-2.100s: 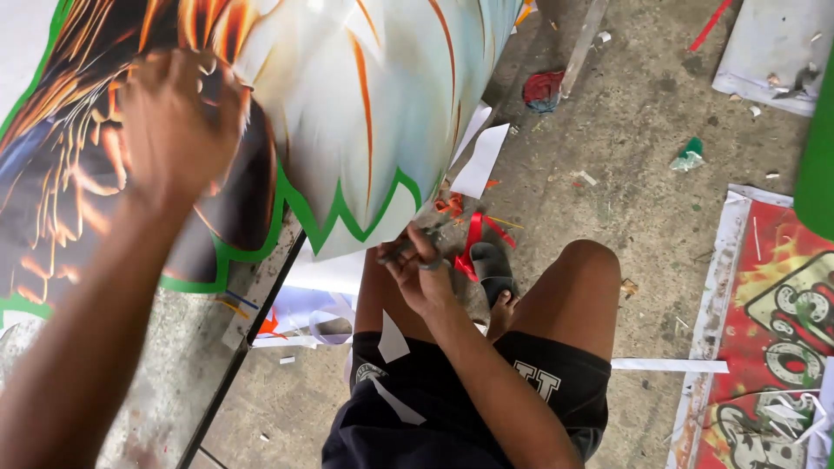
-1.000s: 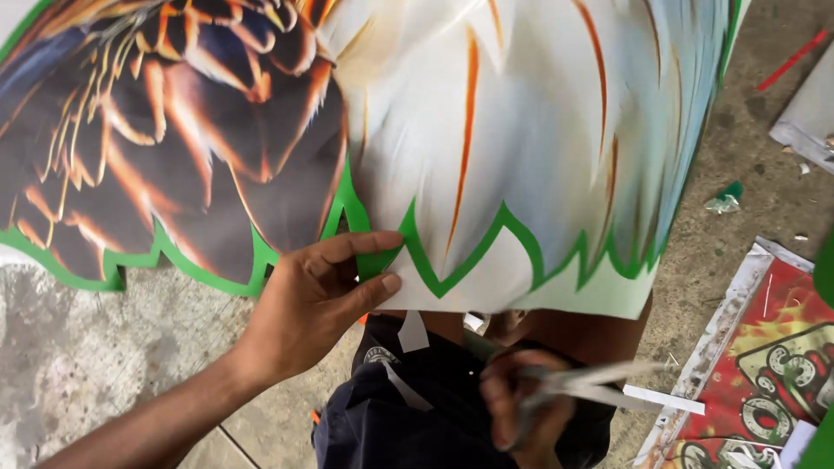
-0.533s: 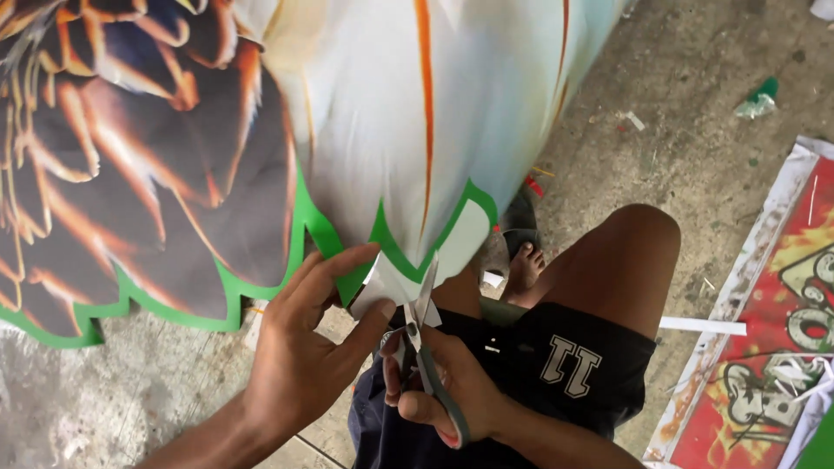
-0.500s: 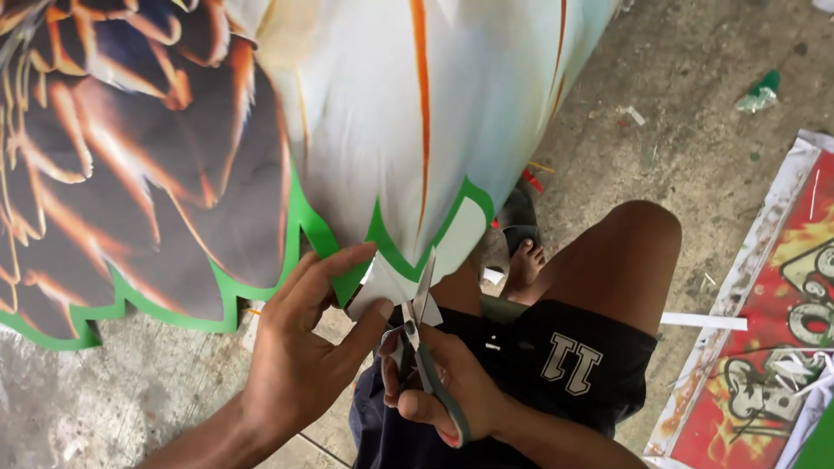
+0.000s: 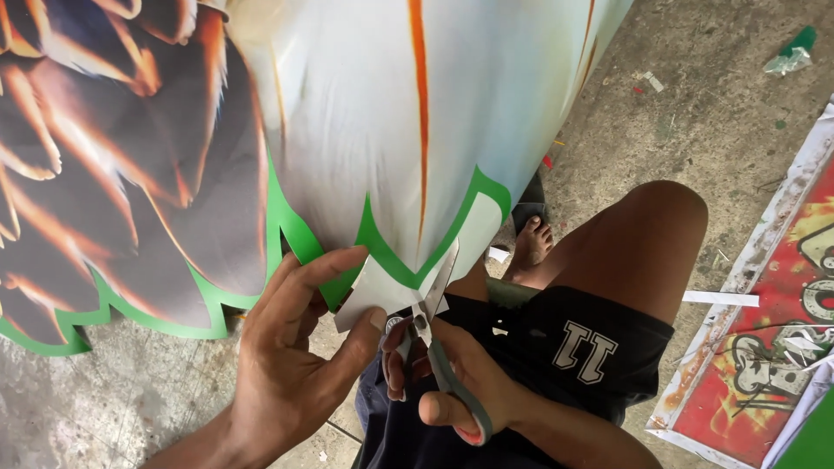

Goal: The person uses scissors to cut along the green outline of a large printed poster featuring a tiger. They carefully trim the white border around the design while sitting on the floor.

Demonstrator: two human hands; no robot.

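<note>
A large printed banner sheet (image 5: 373,130) — white and dark areas, orange streaks, a green zigzag border — was draped over the person's lap and hung toward the concrete floor (image 5: 712,113). Its lower white margin (image 5: 382,291) was pinched by the left hand (image 5: 295,365), thumb beneath and fingers on top, just beside the cut line. The right hand (image 5: 460,382) was closed through the grey handles of a pair of scissors (image 5: 434,339); the blades were seen partly open, set into the margin close under the green border.

The sheet was judged to be thin, flexible and light, with a smooth and probably slippery face; it would sag and fold wherever unsupported. A hold was best taken on the waste margin close to the blades, so that the material was kept taut — not on the printed area.

A second banner (image 5: 764,347), red with cartoon figures, lay on the floor at the right, with paper offcuts (image 5: 719,299) near it.
</note>
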